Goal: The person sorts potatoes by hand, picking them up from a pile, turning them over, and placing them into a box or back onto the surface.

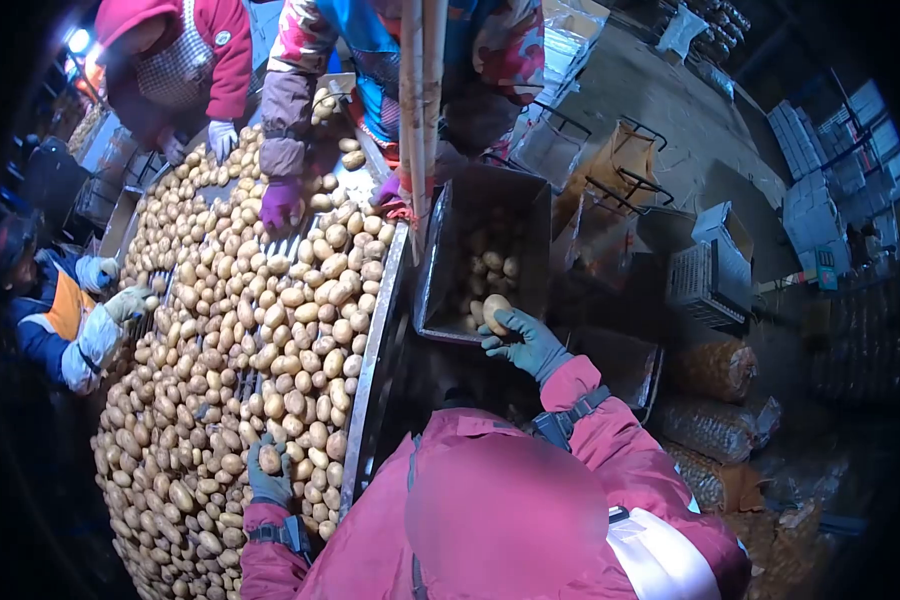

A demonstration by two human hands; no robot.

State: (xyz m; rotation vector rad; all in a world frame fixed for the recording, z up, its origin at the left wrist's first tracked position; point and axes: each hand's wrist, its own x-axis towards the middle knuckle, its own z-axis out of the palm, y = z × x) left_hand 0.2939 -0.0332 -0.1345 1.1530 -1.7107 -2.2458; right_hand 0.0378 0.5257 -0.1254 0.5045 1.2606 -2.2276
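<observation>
My right hand (528, 346), in a grey-green glove, grips a potato (496, 311) over the near edge of a dark bin (432, 285). Several potatoes lie at the bottom of that bin. On the left, my left hand (270, 482), gloved alike, has its fingers around another potato (269, 459), just above the heap. Loose potatoes (220, 345) cover the wide slatted sorting table (372, 385), whose metal rim runs between my arms.
Across the table, a co-worker's purple glove (281, 203) reaches into the potatoes. Other workers' gloved hands (222, 139) (128, 303) are at the far and left edges. An upright post (422, 110) stands beside the bin. Filled sacks (710, 425) and a crate (708, 283) sit at right.
</observation>
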